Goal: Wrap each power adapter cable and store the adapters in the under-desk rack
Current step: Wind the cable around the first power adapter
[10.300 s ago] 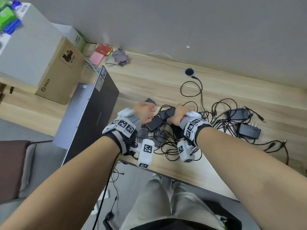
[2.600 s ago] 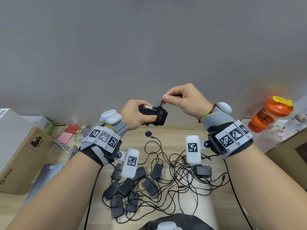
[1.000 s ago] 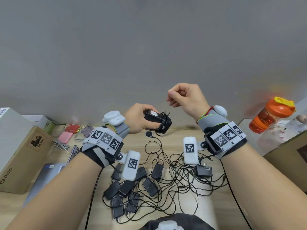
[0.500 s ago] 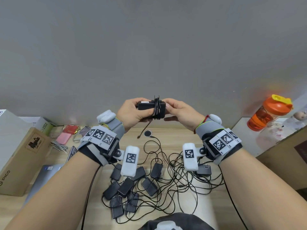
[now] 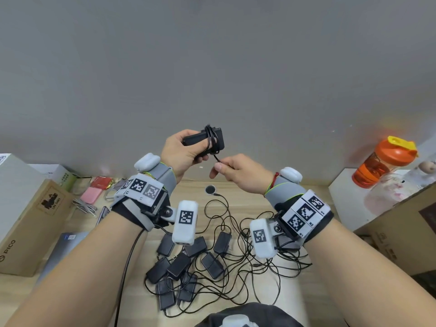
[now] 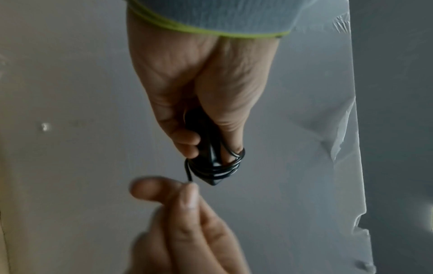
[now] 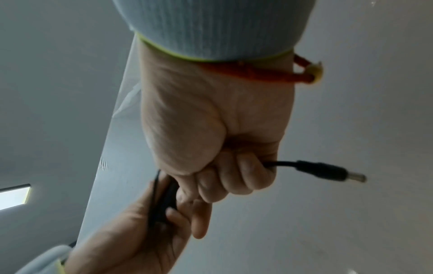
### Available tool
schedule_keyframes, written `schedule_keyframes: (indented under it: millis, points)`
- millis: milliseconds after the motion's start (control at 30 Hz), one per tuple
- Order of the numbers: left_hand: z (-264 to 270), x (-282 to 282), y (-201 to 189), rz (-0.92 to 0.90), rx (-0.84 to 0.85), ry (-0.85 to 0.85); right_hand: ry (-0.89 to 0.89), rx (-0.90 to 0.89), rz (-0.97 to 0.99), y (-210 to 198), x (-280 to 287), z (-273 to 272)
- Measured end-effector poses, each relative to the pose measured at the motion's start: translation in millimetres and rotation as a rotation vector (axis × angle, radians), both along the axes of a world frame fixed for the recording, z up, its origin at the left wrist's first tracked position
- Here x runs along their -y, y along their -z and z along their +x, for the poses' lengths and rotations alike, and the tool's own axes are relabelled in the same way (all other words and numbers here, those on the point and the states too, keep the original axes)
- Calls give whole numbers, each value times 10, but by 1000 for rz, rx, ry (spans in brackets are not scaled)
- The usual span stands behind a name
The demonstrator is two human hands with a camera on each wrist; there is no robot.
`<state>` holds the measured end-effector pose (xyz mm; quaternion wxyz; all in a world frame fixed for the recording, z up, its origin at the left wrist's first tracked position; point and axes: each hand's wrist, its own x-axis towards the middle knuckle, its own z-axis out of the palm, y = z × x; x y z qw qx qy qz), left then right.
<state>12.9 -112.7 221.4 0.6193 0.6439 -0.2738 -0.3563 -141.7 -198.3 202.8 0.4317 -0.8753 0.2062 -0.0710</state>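
Left hand (image 5: pixel 182 151): you clamp fingers and thumb round the black rectangular plastic power adapter (image 5: pixel 203 139), lifted in front of the grey wall, above the desk; thumb sits under the coils, probably so the turns stay put.
Cable wrap (image 6: pixel 219 167): thin black cord looped several times round the adapter's middle; only a short tail is left loose, so this wrap looks nearly finished.
Right hand (image 5: pixel 237 172): you pinch the cable tail just below the adapter, other fingers curled over it, keeping it taut for the last turn or tuck.
Barrel plug (image 7: pixel 328 171): sticks out past your little finger, free, so the end is ready to thread under a coil.
Pile of black adapters (image 5: pixel 186 263): lying on the light wooden desk (image 5: pixel 238 194) below your wrists, cords tangled and unwrapped; most of the job is left.
Under-desk rack: not in view.
Orange shaker bottle (image 5: pixel 382 165): far right on a white ledge, well apart.
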Motion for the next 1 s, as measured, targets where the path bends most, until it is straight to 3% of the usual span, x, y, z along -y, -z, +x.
schedule_keyframes:
  millis: [167,400,567,733,1000]
  points:
    - [96,-43,78,113,215,-41,3,53,-109,-227,87,-73]
    - [-11,-112,90,239,247,235,225,223,-181,-254,322,-79]
    - [-88,-108,22,223,209,344,253,320,193,-117,287,-17]
    - [-118,-118,39,222,204,325,307,381,308,-87,212,11]
    - [-190,-58,29,49,204,87,405,472,312,-109,164,88]
